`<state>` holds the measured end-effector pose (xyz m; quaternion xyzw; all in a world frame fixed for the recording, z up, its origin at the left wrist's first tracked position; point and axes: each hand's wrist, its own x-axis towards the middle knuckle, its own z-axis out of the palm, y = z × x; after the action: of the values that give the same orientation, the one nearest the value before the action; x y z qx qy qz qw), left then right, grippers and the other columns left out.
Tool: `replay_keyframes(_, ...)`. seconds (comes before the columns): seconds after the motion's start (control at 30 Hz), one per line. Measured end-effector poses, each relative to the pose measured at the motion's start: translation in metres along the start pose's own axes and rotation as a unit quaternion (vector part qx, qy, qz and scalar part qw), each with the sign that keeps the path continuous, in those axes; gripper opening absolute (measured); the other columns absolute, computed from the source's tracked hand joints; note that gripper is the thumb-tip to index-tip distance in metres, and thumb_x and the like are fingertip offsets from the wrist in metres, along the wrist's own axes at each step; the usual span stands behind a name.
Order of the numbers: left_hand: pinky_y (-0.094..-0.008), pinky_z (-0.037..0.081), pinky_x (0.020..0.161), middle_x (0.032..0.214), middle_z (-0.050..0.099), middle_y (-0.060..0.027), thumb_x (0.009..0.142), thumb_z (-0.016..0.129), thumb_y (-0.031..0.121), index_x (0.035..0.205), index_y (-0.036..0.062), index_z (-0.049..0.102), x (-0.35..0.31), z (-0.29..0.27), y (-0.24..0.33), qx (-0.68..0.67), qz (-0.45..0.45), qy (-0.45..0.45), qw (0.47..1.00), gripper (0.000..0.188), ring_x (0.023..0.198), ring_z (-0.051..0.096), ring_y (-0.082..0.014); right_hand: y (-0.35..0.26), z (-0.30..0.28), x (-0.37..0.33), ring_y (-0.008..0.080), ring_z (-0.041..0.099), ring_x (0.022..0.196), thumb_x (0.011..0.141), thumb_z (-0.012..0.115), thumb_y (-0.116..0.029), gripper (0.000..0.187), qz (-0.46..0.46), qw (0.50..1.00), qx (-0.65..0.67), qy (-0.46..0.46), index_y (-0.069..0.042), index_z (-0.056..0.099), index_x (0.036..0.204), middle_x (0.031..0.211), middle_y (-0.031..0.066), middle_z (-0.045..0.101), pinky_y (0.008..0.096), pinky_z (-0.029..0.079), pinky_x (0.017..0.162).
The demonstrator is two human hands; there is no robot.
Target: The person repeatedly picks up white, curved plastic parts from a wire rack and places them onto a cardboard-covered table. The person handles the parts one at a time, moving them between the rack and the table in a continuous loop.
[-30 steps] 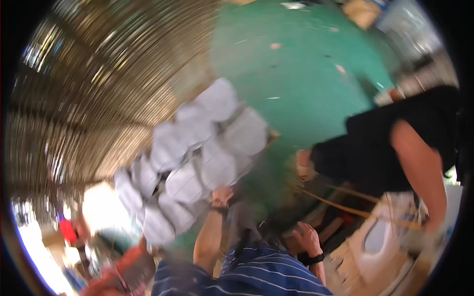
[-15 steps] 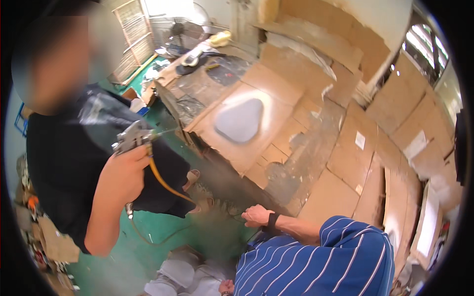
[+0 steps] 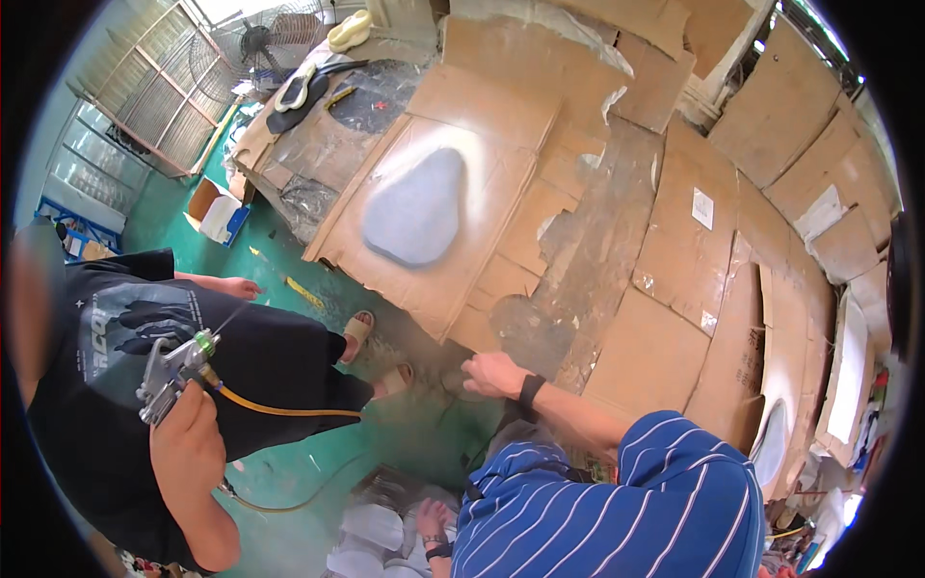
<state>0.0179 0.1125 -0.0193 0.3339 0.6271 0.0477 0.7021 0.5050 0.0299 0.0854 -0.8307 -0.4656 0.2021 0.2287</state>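
Observation:
My right hand (image 3: 496, 375), with a black wristband, is held out by the table's front edge, fingers curled together; I cannot make out anything in them. Low in the view, my left hand (image 3: 434, 520) has its fingers apart over several pale grey flat pieces (image 3: 371, 527); whether it touches them is unclear. At the left, a co-worker's right hand (image 3: 188, 429) grips a metal spray gun (image 3: 176, 376) with a yellow hose (image 3: 279, 410). A faint spray streak leaves its nozzle. On the table, a grey pear-shaped panel (image 3: 414, 207) lies on cardboard ringed with white overspray.
Flattened cardboard (image 3: 487, 279) covers the table and stands along the right side. A fan (image 3: 258, 43) and a wooden rack (image 3: 159, 87) are at the far left. An open carton (image 3: 217, 212) sits on the green floor. The co-worker's sandals (image 3: 357, 332) are beside the table.
The whole view has shifted. The co-worker's spray gun now appears lower and further left. My left hand shows more fully over the pale pieces; my right hand stays by the table edge.

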Motion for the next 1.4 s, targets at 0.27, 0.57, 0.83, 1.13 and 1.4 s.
replay_keyframes(0.27, -0.0326, 0.057, 0.062, 0.102, 0.069, -0.0157, 0.091, 0.065, 0.009, 0.141, -0.0028, 0.048, -0.057, 0.011, 0.001, 0.033, -0.051, 0.076, 0.995, 0.054, 0.084, 0.071, -0.0243, 0.036, -0.043, 0.146, 0.0331, 0.063, 0.092, 0.082, 0.077, -0.041, 0.038, 0.053, 0.975, -0.094, 0.195, -0.005, 0.069, 0.088, 0.088, 0.0156, 0.066, 0.0454, 0.05, 0.079)
replay_keyframes(0.57, -0.0419, 0.058, 0.072, 0.124, 0.065, -0.0261, 0.094, 0.056, 0.014, 0.147, 0.0033, 0.046, -0.117, 0.005, -0.051, 0.038, -0.11, 0.159, 0.98, 0.055, 0.097, 0.071, -0.0318, 0.08, -0.073, 0.266, 0.0259, 0.061, 0.106, 0.073, 0.083, -0.044, 0.035, 0.1, 0.955, -0.207, 0.186, -0.016, 0.076, 0.092, 0.099, 0.0054, 0.069, 0.0435, 0.046, 0.087)
replay_keyframes(0.83, -0.0447, 0.061, 0.075, 0.124, 0.063, -0.0283, 0.092, 0.058, 0.008, 0.14, 0.0028, 0.05, -0.093, -0.002, -0.105, -0.119, -0.08, 0.16, 0.977, 0.049, 0.096, 0.072, -0.0369, 0.12, -0.151, 0.312, 0.032, 0.068, 0.085, 0.078, 0.069, -0.023, 0.013, 0.128, 0.922, -0.31, 0.194, -0.014, 0.077, 0.083, 0.084, 0.0107, 0.075, 0.0452, 0.049, 0.08)
replay_keyframes(1.13, -0.0256, 0.053, 0.068, 0.102, 0.067, -0.0095, 0.095, 0.062, 0.006, 0.136, -0.0003, 0.053, -0.094, 0.037, 0.016, -0.124, 0.152, 0.148, 0.969, 0.042, 0.087, 0.064, -0.0164, -0.094, -0.29, 0.227, 0.0266, 0.064, 0.092, 0.087, 0.06, -0.012, 0.013, -0.075, 0.834, -0.409, 0.364, -0.01, 0.073, 0.091, 0.088, 0.0075, 0.069, 0.0446, 0.046, 0.08)
replay_keyframes(1.4, -0.0311, 0.05, 0.099, 0.124, 0.072, -0.0106, 0.101, 0.061, 0.031, 0.13, 0.002, 0.066, -0.154, 0.108, 0.162, 0.094, 0.335, -0.183, 0.92, 0.041, 0.116, 0.066, -0.0192, -0.165, -0.221, 0.043, 0.0352, 0.061, 0.088, 0.085, 0.074, -0.024, 0.019, -0.22, 0.909, -0.343, 0.089, -0.007, 0.071, 0.092, 0.088, 0.0136, 0.064, 0.0475, 0.047, 0.077)
